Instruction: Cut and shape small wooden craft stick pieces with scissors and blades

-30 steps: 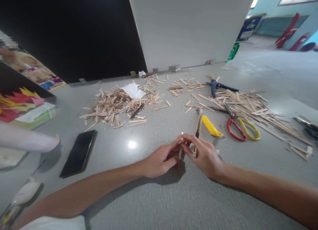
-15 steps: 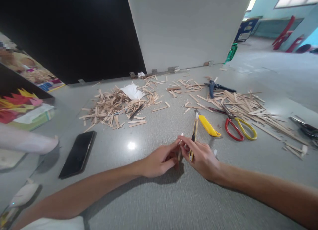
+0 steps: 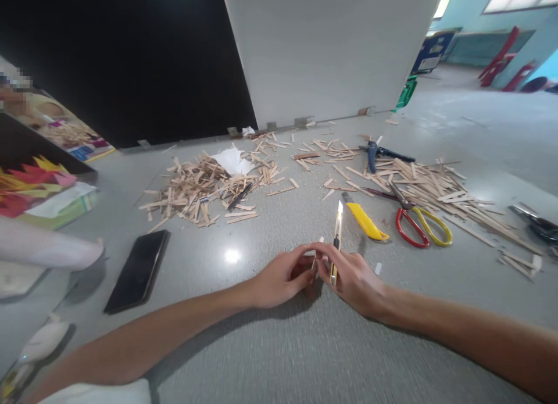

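Observation:
My right hand (image 3: 351, 276) is closed around a slim utility knife (image 3: 336, 244), its blade pointing up and away from me. Between the fingertips of both hands is a small wooden stick (image 3: 314, 263), which my left hand (image 3: 281, 280) pinches; part of it is hidden by the fingers. Just beyond my right hand lies a yellow utility knife (image 3: 366, 222). To its right are scissors (image 3: 410, 218) with one red and one yellow handle.
A heap of wooden stick pieces (image 3: 192, 189) with crumpled white paper (image 3: 233, 160) lies at the back left. More sticks (image 3: 436, 183) and dark-handled pliers (image 3: 372, 154) are at the back right. A black phone (image 3: 138, 270) rests left of my arm. A partition (image 3: 331, 55) stands behind.
The utility knife in my right hand has tilted and dropped slightly, its tip now lower and further left. The stick's upper end leans more to the right.

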A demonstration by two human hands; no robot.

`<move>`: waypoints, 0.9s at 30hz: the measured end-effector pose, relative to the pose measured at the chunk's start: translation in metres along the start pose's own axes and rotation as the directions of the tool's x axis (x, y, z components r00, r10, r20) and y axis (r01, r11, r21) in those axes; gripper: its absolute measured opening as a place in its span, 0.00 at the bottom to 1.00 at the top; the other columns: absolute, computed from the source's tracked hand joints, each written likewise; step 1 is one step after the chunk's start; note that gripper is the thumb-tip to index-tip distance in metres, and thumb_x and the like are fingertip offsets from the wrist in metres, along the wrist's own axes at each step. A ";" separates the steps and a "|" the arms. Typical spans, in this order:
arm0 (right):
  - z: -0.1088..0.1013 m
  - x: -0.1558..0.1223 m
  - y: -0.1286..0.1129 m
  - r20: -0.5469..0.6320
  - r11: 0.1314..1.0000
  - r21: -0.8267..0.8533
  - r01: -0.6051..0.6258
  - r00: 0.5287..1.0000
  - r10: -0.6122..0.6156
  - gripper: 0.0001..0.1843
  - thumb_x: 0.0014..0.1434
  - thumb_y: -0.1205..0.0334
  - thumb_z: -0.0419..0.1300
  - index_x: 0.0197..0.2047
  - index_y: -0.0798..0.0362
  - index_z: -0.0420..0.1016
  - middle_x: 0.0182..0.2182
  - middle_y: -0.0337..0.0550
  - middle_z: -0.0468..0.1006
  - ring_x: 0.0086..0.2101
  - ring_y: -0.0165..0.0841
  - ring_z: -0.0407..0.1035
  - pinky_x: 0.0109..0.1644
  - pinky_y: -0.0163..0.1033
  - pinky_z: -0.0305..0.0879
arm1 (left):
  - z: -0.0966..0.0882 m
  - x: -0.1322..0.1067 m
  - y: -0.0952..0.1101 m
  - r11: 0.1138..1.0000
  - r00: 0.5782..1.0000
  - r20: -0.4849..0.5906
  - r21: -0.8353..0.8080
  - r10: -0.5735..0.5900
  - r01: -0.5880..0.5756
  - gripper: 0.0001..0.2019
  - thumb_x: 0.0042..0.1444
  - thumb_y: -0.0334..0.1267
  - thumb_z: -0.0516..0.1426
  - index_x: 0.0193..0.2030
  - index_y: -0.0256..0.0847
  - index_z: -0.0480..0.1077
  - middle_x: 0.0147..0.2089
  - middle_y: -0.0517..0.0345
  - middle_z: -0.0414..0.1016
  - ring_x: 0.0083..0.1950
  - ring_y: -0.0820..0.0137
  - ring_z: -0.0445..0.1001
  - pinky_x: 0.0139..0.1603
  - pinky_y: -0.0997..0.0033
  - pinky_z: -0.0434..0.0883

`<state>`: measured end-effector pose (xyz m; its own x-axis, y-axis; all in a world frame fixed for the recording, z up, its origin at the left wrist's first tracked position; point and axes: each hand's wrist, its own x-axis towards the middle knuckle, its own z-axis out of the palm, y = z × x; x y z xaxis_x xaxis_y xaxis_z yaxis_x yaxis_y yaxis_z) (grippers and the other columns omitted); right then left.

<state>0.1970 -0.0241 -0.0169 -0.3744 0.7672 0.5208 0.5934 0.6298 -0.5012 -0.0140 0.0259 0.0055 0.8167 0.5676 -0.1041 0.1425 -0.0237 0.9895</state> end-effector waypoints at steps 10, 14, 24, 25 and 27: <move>-0.004 0.006 -0.006 -0.110 0.997 0.009 -0.072 0.991 0.072 0.15 0.71 0.70 0.56 0.58 0.47 0.69 0.35 0.40 0.85 0.26 0.32 0.77 0.32 0.35 0.74 | -0.001 0.003 0.003 0.992 0.986 -0.139 -0.100 -0.095 0.081 0.21 0.65 0.50 0.63 0.58 0.39 0.72 0.31 0.64 0.75 0.20 0.76 0.70 0.23 0.76 0.65; -0.004 0.010 -0.006 -0.173 0.982 0.039 -0.183 0.967 0.187 0.18 0.68 0.70 0.56 0.59 0.47 0.68 0.37 0.42 0.85 0.22 0.31 0.74 0.30 0.35 0.73 | -0.001 0.004 0.005 0.986 0.969 -0.208 -0.131 -0.130 0.104 0.11 0.67 0.47 0.57 0.43 0.41 0.70 0.20 0.73 0.59 0.16 0.77 0.56 0.19 0.77 0.55; -0.004 0.011 0.000 0.041 0.933 0.052 -0.357 0.934 0.355 0.34 0.52 0.77 0.55 0.62 0.49 0.66 0.33 0.38 0.81 0.30 0.35 0.76 0.39 0.38 0.71 | -0.006 0.005 0.008 0.995 0.986 -0.137 -0.041 -0.094 0.089 0.18 0.65 0.53 0.58 0.33 0.42 0.65 0.21 0.70 0.58 0.22 0.76 0.55 0.25 0.75 0.54; -0.004 0.011 0.000 0.067 0.926 0.051 -0.375 0.926 0.372 0.36 0.51 0.78 0.55 0.63 0.49 0.65 0.33 0.38 0.81 0.30 0.35 0.76 0.39 0.38 0.70 | -0.006 0.005 0.008 0.996 0.987 -0.133 -0.028 -0.089 0.086 0.18 0.66 0.54 0.58 0.33 0.42 0.65 0.21 0.70 0.59 0.23 0.76 0.56 0.25 0.75 0.54; -0.004 0.011 0.000 0.107 0.914 0.043 -0.404 0.911 0.398 0.37 0.52 0.78 0.55 0.64 0.51 0.66 0.33 0.38 0.81 0.30 0.35 0.76 0.39 0.38 0.68 | -0.007 0.004 0.007 0.997 0.988 -0.127 -0.012 -0.083 0.083 0.19 0.67 0.56 0.57 0.34 0.42 0.66 0.22 0.70 0.59 0.23 0.76 0.56 0.26 0.75 0.54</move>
<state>0.1956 -0.0161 -0.0077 -0.1807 0.9627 0.2012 0.6629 0.2703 -0.6982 -0.0134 0.0338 0.0131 0.7243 0.6675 -0.1727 0.2030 0.0330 0.9786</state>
